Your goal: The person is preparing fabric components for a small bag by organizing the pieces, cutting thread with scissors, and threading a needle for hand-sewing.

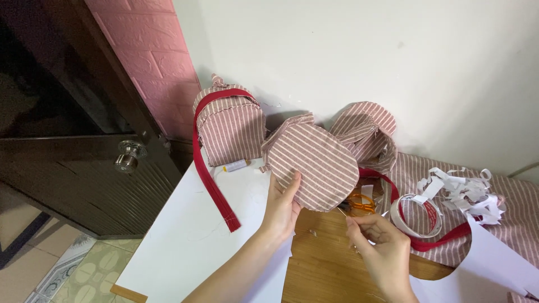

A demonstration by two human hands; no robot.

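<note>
White wall (365,50) fills the upper frame; a dark door (67,140) stands at left, and a wooden table (325,264) with white paper (191,235) fills the lower centre.

Left hand (283,205) holds up a rounded striped panel (314,165) at frame centre, thumb on its face and fingers behind the lower-left edge. The panel lies up and right of that grip, its face toward the camera; its long axis and stripes run from upper left to lower right.

Right hand (379,244), lower right of centre, is pinched narrowly just below the panel's lower edge; what it holds cannot be told. The left hand is the nearer, being in contact.

Behind the panel: a striped bag (233,129) with a red strap (210,174) at left, further striped pieces (365,132) at right. Orange scissors (359,205), a tape roll (418,216) and paper scraps (466,191) lie at right.
</note>
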